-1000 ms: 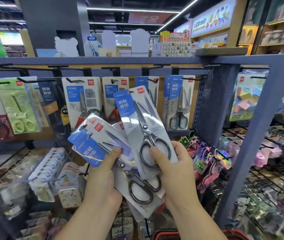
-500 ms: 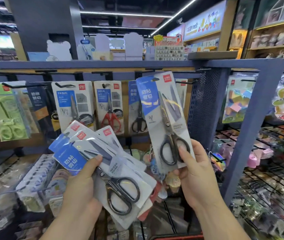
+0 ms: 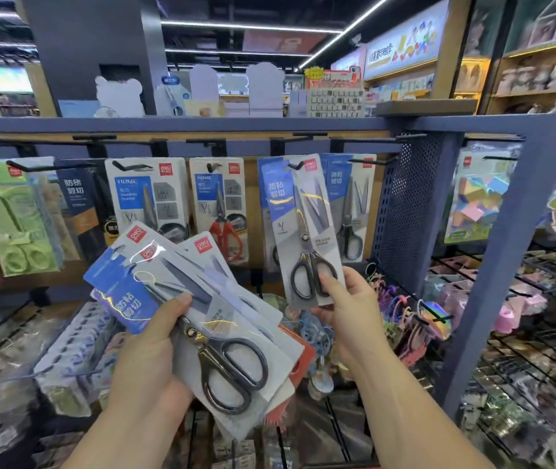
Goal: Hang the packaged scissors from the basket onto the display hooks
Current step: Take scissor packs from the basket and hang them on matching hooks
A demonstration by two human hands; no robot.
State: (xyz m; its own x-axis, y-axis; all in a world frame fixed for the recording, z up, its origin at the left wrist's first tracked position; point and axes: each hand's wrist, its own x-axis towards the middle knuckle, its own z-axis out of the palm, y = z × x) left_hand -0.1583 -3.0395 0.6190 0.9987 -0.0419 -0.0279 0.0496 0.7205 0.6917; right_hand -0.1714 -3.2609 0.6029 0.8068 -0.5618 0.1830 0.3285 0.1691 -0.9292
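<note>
My right hand (image 3: pixel 347 313), arm stretched upward, pinches the bottom of one scissors pack (image 3: pixel 303 228) between thumb and fingers, its top at a display hook (image 3: pixel 295 165). My left hand (image 3: pixel 148 360), lower down, grips a fan of packs (image 3: pixel 209 299), thumb pressed on top.

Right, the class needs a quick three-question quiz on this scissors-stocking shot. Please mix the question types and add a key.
1. True or false: the left hand holds several scissors packs fanned out.
2. The single pack gripped by the right hand contains scissors whose handles are: A red, B black, C green.
3. Fill in: the right hand grips the single pack at its ___ end.

Key: 1 true. 2 B. 3 bottom, where the handles are.
</note>
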